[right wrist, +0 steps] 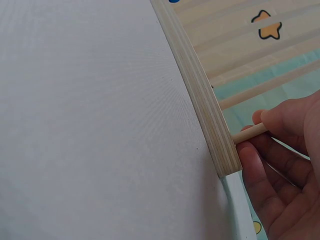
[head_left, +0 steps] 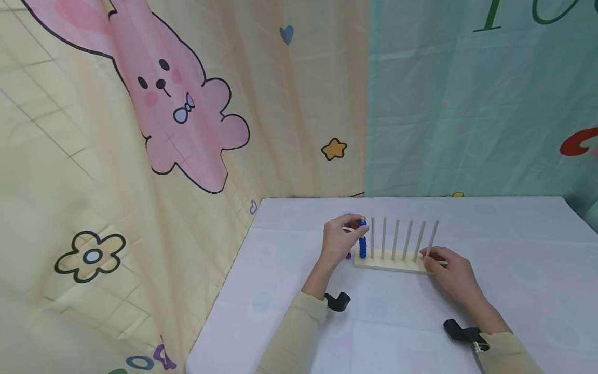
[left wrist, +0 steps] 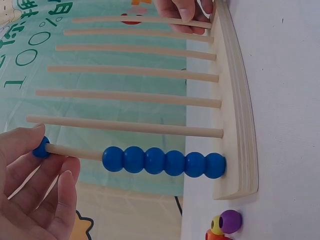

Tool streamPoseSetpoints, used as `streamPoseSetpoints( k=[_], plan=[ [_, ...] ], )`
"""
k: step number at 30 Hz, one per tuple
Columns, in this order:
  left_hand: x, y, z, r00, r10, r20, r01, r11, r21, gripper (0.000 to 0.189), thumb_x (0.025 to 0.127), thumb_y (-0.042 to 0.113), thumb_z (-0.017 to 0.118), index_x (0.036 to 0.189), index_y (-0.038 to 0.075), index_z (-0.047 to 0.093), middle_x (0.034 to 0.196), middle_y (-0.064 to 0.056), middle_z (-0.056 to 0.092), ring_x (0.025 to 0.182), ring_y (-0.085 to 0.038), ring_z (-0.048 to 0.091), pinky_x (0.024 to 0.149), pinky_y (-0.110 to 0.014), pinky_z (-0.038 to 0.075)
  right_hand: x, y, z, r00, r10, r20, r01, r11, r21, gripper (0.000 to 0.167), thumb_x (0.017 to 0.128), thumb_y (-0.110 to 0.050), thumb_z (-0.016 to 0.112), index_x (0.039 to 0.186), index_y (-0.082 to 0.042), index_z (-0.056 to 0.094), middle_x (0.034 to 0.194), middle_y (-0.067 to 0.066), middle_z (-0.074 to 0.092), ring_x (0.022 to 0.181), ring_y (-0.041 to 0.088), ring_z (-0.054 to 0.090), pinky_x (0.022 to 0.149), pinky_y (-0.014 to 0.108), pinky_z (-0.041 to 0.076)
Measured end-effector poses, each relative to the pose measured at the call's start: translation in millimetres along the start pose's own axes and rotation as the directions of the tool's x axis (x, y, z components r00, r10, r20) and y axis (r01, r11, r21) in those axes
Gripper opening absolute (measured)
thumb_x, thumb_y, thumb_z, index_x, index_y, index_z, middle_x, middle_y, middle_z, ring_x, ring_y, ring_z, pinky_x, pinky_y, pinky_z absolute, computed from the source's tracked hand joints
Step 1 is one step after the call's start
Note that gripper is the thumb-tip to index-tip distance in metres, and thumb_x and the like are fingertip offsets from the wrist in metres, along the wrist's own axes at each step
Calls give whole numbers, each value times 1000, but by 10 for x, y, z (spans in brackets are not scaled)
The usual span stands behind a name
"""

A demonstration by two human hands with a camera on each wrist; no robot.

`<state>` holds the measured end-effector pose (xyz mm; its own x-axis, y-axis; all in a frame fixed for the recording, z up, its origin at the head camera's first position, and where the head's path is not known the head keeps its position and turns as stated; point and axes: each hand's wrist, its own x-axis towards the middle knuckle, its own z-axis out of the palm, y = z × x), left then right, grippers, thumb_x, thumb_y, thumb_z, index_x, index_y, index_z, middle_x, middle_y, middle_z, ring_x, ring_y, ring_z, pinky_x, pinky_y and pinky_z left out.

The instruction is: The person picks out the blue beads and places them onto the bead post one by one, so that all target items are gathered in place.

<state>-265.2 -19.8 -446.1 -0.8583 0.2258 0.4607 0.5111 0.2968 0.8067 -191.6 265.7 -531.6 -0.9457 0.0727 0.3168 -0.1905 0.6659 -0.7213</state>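
Note:
A pale wooden board point(head_left: 392, 265) with a row of upright pegs stands on the table. On its leftmost peg, several blue beads point(left wrist: 155, 161) are stacked from the base. My left hand point(head_left: 336, 240) pinches one more blue bead point(left wrist: 41, 148) between thumb and fingers at the top end of that same peg, with bare wood between it and the stack. At the other end, my right hand point(head_left: 452, 272) grips the rightmost peg point(right wrist: 251, 133) low down, its fingers close beside the board's end. The other pegs carry no beads.
Just beyond the board's left end lie loose beads, among them a purple bead point(left wrist: 230, 221), a yellow bead point(left wrist: 216, 226) and an orange-red bead point(left wrist: 215, 236). A white patterned cloth covers the table point(head_left: 374, 332). Printed curtains point(head_left: 299, 104) hang behind and at the left.

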Motion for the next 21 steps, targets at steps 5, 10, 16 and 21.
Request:
streamPoseSetpoints(
  k=[5,10,16,21],
  plan=[
    [-12,8,6,1000,-19,10,19,1000,-6,24,90,22,78,113,14,76,98,2,73,90,-5,64,78,-22,55,-9,-23,-12,1000,2,-3,-2,1000,6,22,103,-23,59,115,-6,69,114,19,69,110,39,61,86,59,52],
    [-21,17,9,999,-30,13,31,1000,-3,25,90,22,78,114,14,76,99,1,73,90,-4,64,79,-22,55,-1,-22,-18,1000,-1,-4,1,1000,1,22,103,-23,59,114,-7,69,114,18,69,109,38,61,86,59,52],
    [-29,27,10,999,-35,19,35,999,-9,27,90,21,78,116,12,76,99,3,73,90,-5,64,79,-22,55,11,8,-5,1000,-2,-6,2,1000,-17,22,103,-24,58,115,-7,68,114,17,69,110,37,61,85,58,53],
    [-51,18,10,999,-44,23,44,999,-2,28,91,22,78,117,12,75,99,6,72,91,-4,64,79,-22,55,7,3,-6,1000,1,-3,-1,1000,-5,22,103,-23,58,114,-7,69,114,18,69,109,38,61,86,59,52]
  ],
)
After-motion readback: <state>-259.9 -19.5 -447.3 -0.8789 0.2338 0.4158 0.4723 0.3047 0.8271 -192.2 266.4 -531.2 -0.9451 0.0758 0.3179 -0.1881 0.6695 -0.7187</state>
